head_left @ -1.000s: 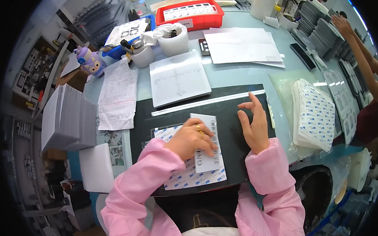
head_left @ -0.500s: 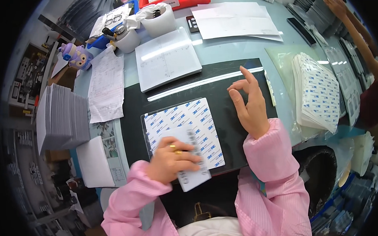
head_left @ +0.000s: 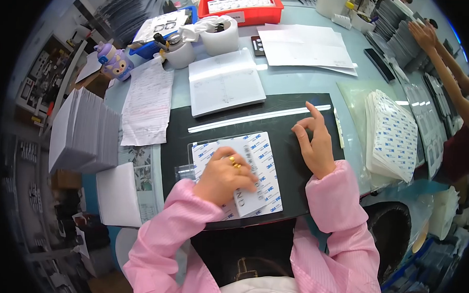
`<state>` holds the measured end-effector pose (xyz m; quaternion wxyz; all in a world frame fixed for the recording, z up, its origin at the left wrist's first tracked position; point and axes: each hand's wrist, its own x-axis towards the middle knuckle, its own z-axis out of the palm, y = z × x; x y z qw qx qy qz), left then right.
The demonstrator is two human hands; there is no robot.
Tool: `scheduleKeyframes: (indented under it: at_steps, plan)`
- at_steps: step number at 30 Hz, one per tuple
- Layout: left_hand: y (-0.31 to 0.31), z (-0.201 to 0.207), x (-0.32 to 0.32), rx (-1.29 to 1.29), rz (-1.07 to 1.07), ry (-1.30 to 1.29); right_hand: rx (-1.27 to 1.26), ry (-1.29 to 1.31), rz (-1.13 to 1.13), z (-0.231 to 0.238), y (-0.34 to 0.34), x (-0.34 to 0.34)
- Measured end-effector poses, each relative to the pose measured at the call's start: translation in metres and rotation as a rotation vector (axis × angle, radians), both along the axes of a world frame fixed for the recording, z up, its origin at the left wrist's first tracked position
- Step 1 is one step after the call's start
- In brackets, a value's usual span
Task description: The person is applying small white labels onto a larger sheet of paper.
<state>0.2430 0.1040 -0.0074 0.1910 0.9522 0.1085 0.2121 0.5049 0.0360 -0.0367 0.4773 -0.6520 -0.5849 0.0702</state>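
On the black mat (head_left: 222, 121) lies a white sheet with a blue repeated print (head_left: 271, 185), like adhesive backing, with a clear plate edge showing at its left. My left hand (head_left: 225, 177) curls over a white card (head_left: 253, 203) with dark lettering and presses it flat against this sheet; its fingertips are partly blurred. Two gold-coloured rings are on that hand. My right hand (head_left: 317, 149) is above the right part of the mat, holding nothing, with index finger raised and the others loosely bent. Both arms wear pink sleeves.
Behind the mat sits a white stack of sheets (head_left: 227, 87). Grey-white sheets are piled at left (head_left: 82, 133), and more printed backing sheets (head_left: 395, 134) lie at right. A red tray (head_left: 242, 12) and white pots (head_left: 220, 40) stand farther back. Another person's hands (head_left: 423, 37) show far right.
My left hand has slid the card up and slightly right over the printed sheet. My right hand stays raised above the mat. The whole view has shifted a little.
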Motion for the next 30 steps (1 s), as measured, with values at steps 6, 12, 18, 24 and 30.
scheduleKeyframes:
  at_steps: [6,12,18,24,30]
  plan:
    - [0.017,-0.002,0.007,-0.031,0.079,0.010,-0.036,0.114,-0.030,-0.006,-0.004,0.007]
    - [0.025,0.005,-0.093,-0.009,0.258,0.107,-0.076,0.135,-0.047,0.002,-0.005,0.001]
    - [0.014,0.015,-0.166,0.031,0.340,0.196,-0.060,0.106,-0.039,0.002,-0.004,-0.004]
    - [0.002,0.014,-0.101,0.107,0.117,-0.056,-0.075,0.100,-0.026,-0.004,0.000,-0.002]
    - [-0.018,-0.003,-0.059,0.031,0.014,0.016,-0.092,0.251,-0.096,-0.011,-0.002,0.020]
